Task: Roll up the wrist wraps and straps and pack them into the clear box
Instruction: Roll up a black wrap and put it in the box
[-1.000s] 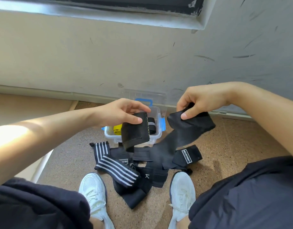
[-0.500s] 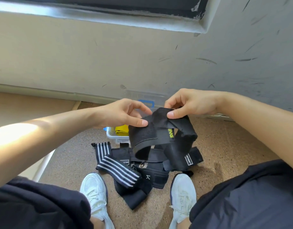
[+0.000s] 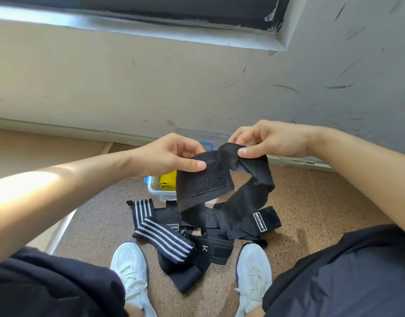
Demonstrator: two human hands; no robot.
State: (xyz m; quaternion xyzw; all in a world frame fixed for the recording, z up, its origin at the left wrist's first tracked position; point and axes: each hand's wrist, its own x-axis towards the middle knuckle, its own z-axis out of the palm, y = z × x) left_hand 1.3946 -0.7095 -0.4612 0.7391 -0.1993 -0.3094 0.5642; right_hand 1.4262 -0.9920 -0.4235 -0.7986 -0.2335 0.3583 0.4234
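Mid-frame, my left grip [image 3: 171, 154] and right grip [image 3: 272, 140] pinch the black wrap [image 3: 203, 181]; I'd align its edges, hold even tension, and roll tightly from the Velcro end.

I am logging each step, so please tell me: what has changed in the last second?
The right hand moved toward the left hand, bringing its end of the black wrap along; both still pinch it. The striped wrap and clear box stayed put.

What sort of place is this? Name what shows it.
Probably indoors, at a room's edge, perhaps a home or gym: speckled brown floor, scuffed painted wall under a window ledge, wrist wraps and clear box lying there.
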